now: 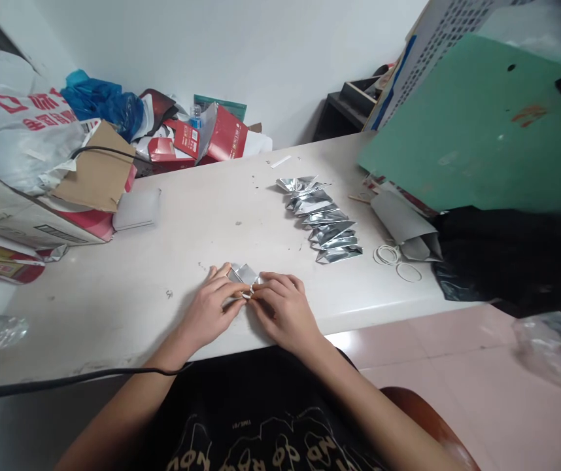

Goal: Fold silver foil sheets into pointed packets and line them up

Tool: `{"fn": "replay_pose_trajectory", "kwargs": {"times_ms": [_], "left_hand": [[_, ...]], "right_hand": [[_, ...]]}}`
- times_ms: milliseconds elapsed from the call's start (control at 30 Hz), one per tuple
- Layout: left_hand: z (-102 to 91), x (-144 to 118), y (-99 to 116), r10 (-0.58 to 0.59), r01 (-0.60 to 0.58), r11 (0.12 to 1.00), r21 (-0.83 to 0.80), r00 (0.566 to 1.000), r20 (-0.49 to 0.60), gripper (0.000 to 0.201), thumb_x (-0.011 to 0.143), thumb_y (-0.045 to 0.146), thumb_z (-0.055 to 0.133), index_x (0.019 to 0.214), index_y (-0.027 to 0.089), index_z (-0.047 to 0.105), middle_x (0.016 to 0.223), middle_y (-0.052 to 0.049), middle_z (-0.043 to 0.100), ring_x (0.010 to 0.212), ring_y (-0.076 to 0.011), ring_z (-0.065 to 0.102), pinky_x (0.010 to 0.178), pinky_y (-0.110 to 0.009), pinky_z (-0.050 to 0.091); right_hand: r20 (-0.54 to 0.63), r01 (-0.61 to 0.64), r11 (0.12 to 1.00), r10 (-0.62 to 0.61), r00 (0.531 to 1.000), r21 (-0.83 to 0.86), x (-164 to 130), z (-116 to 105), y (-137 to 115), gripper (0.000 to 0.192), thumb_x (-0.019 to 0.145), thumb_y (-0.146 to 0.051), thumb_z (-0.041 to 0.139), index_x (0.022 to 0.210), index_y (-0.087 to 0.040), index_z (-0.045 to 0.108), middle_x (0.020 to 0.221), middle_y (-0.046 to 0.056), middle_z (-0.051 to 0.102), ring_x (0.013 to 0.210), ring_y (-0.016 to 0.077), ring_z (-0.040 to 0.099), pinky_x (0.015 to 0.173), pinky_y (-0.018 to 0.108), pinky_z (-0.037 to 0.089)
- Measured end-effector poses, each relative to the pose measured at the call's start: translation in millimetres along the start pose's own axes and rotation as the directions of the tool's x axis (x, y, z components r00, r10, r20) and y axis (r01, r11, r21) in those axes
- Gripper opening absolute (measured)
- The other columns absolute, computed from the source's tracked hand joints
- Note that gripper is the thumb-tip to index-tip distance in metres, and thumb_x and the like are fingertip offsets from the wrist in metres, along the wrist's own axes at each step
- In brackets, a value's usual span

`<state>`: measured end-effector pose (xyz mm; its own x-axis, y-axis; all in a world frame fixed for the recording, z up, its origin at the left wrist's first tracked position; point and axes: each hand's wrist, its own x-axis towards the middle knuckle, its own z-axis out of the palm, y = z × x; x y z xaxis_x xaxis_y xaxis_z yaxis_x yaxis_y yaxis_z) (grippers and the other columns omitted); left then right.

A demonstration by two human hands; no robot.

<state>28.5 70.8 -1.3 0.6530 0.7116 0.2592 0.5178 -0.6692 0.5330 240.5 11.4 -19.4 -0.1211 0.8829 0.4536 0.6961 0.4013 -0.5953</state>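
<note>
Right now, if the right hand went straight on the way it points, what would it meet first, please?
The right hand would first meet the silver foil it touches, then probably the left hand; depth is unclear.

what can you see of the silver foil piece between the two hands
The shiny silver foil piece looks thin and folded, with flat, angular panels on its far side. It is near the front edge of the whitish tabletop. The left hand and right hand pinch its near end and hide much of it, so its full shape cannot be told.
</note>
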Motion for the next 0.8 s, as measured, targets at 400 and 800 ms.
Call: {"fn": "replay_pose_trajectory", "kwargs": {"times_ms": [400, 800], "left_hand": [[5.1, 1.6, 6.8, -0.057, 0.057, 0.998, 0.003, 0.998, -0.018, 0.01, 0.103, 0.019, 0.065, 0.107, 0.025, 0.071, 0.118, -0.006, 0.07, 0.156, -0.0319, 0.05, 0.131, -0.066, 0.036], [2.9, 3.2, 12.1, -0.069, 0.07, 0.997, -0.015, 0.997, 0.047, 0.009, 0.106, 0.02, 0.061, 0.103, 0.023, 0.068, 0.162, -0.009, 0.052, 0.161, -0.0339, 0.041, 0.131, -0.072, 0.03]], "right_hand": [[0.011, -0.02, 1.0, 0.02, 1.0, 0.008, -0.9, -1.3, -1.7, 0.016, 0.106, -0.025, 0.06, 0.106, -0.029, 0.075, 0.111, 0.004, 0.082, 0.13, 0.0288, 0.067, 0.11, 0.051, 0.04], [0.11, -0.074, 0.997, 0.071, 0.991, 0.028, 3.7, -11.5, 4.9, 0.033, 0.092, -0.014, 0.058, 0.117, -0.03, 0.075, 0.115, 0.005, 0.081, 0.13, 0.029, 0.067, 0.107, 0.049, 0.043]]}}
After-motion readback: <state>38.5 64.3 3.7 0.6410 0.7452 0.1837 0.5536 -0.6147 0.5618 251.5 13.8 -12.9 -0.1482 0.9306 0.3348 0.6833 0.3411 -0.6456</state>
